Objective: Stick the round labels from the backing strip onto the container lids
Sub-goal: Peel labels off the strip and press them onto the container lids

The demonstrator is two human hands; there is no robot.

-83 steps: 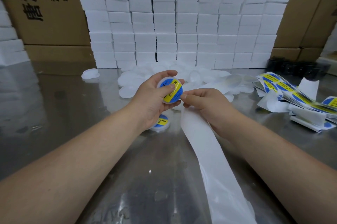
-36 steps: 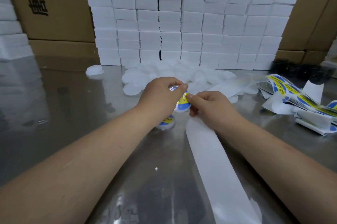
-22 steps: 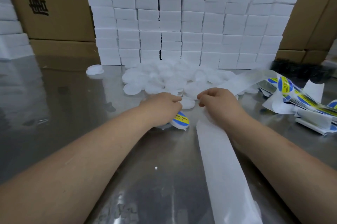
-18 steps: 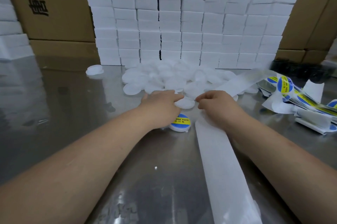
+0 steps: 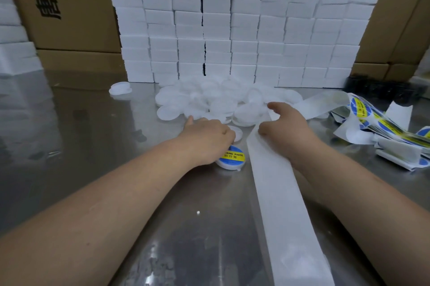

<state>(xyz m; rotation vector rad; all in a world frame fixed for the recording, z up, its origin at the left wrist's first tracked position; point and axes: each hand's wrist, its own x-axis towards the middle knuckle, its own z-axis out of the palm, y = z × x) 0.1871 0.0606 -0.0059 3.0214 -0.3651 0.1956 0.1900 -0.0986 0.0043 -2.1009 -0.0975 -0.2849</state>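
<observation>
A pile of plain white lids (image 5: 209,102) lies on the steel table (image 5: 81,134) in front of me. My left hand (image 5: 204,139) is palm down at the pile's near edge, its fingers curled over one white lid (image 5: 237,133). A labelled lid (image 5: 232,157) with a blue and yellow sticker lies flat just below that hand. The white backing strip (image 5: 283,204) runs from the near edge up under my right hand (image 5: 286,129), which holds it with the thumb on top and the index finger stretched out. Unpeeled round labels (image 5: 359,108) sit further along the strip at the right.
A wall of stacked white boxes (image 5: 232,29) stands behind the pile, with cardboard cartons (image 5: 69,6) behind and beside it. One lone lid (image 5: 119,88) lies at the left. Folded label strip (image 5: 395,139) is heaped at the right, with dark objects (image 5: 377,88) behind it.
My left hand set the labelled lid down on the table and moved forward to the plain lids. My right hand slid forward along the strip and its index finger straightened.
</observation>
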